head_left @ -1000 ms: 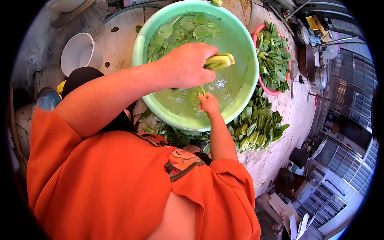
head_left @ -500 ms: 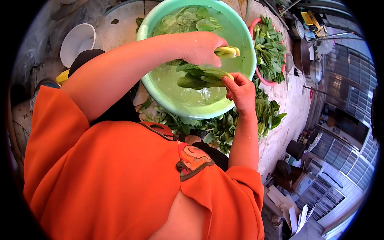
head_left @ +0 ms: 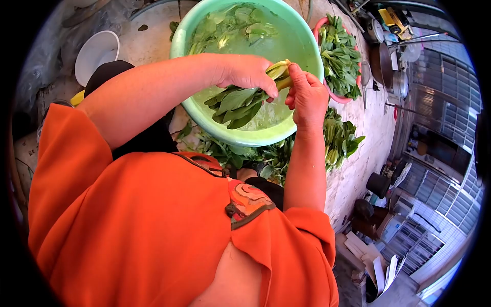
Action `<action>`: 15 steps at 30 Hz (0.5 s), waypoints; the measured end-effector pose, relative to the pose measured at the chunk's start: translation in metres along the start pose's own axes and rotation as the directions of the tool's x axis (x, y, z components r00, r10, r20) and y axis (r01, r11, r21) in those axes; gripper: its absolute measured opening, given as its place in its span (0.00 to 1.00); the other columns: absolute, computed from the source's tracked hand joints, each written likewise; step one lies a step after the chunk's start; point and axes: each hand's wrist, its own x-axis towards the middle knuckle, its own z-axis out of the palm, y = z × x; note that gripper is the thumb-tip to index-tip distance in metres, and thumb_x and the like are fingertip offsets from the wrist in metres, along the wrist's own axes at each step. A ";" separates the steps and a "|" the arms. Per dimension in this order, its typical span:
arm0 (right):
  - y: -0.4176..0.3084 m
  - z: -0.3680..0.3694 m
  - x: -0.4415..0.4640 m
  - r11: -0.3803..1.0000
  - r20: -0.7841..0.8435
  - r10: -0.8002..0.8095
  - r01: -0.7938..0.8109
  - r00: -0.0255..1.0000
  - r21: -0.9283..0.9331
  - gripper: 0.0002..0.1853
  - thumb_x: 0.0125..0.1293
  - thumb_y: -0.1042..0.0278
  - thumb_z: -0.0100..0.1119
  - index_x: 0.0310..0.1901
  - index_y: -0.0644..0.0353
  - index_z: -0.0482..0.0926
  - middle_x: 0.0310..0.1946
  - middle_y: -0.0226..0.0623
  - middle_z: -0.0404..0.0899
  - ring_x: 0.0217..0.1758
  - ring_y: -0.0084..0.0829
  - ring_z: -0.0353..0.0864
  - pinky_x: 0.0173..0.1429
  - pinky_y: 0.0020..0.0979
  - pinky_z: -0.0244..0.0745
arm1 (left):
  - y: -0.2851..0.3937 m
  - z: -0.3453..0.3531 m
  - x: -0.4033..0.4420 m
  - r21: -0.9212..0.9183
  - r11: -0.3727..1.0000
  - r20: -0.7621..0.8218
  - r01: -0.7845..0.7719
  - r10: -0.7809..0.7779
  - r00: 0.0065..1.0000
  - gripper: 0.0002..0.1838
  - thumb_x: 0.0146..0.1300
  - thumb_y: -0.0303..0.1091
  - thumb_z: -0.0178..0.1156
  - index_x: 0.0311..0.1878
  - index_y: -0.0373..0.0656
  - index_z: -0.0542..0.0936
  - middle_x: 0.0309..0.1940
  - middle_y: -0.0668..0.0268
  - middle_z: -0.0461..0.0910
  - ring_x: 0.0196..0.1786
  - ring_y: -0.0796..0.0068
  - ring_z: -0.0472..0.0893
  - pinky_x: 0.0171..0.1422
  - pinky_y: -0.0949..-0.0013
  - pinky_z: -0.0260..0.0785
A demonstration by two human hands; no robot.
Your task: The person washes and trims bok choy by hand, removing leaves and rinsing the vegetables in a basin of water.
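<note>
Over the green plastic basin (head_left: 240,137), my left hand (head_left: 248,72) is closed around a bunch of bok choy (head_left: 236,105). Its dark leaves hang down toward my body, and its pale stems stick out past my fingers. My right hand (head_left: 308,94) pinches the stem end of that bunch with thumb and fingers, close beside the left hand. Behind my hands, loose bok choy leaves (head_left: 232,25) float in the basin's water. The fingers of my left hand are partly hidden.
Right of the basin, a pink-red basin (head_left: 341,98) holds heaped bok choy (head_left: 340,61). More greens (head_left: 340,140) lie on the floor to the near right and along the basin's near side. A white bucket (head_left: 97,56) stands at left. Pots and pans (head_left: 382,61) sit far right.
My two hands have come together. The bok choy in my right hand has joined the stems in my left hand as one bunch. My left hand has shifted down and left slightly.
</note>
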 end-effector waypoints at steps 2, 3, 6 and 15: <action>-0.004 0.002 0.004 0.999 0.007 0.010 -0.009 1.000 -0.035 0.16 0.60 0.56 0.70 0.31 0.63 0.82 0.16 0.27 0.72 0.12 0.17 0.68 0.15 0.19 0.59 | -0.002 -0.003 0.002 -0.012 1.000 -0.031 0.011 -0.011 0.999 0.18 0.57 0.37 0.67 0.47 0.39 0.76 0.35 0.65 0.81 0.37 0.75 0.80 0.44 0.68 0.75; -0.003 0.001 0.007 0.999 0.036 0.010 -0.008 0.999 -0.051 0.16 0.61 0.57 0.69 0.36 0.64 0.81 0.19 0.28 0.74 0.14 0.18 0.70 0.17 0.19 0.61 | -0.001 -0.003 0.002 -0.024 1.000 -0.064 0.014 -0.016 0.998 0.17 0.58 0.37 0.66 0.46 0.40 0.76 0.35 0.65 0.81 0.37 0.76 0.80 0.44 0.68 0.75; 0.000 0.004 0.010 0.991 0.075 -0.097 0.104 0.992 -0.083 0.17 0.61 0.59 0.68 0.43 0.65 0.79 0.24 0.29 0.77 0.17 0.18 0.72 0.20 0.19 0.64 | 0.000 -0.002 0.003 -0.045 0.999 -0.160 -0.009 0.002 0.987 0.16 0.59 0.37 0.65 0.47 0.40 0.76 0.35 0.64 0.81 0.37 0.75 0.80 0.44 0.68 0.75; -0.004 -0.007 0.015 0.961 0.203 -0.117 0.162 0.972 -0.223 0.15 0.67 0.65 0.61 0.51 0.63 0.77 0.27 0.26 0.77 0.23 0.17 0.74 0.26 0.19 0.68 | -0.001 -0.007 0.005 -0.065 0.998 -0.140 -0.023 0.014 0.990 0.18 0.62 0.35 0.63 0.54 0.40 0.76 0.39 0.63 0.82 0.42 0.74 0.82 0.50 0.66 0.76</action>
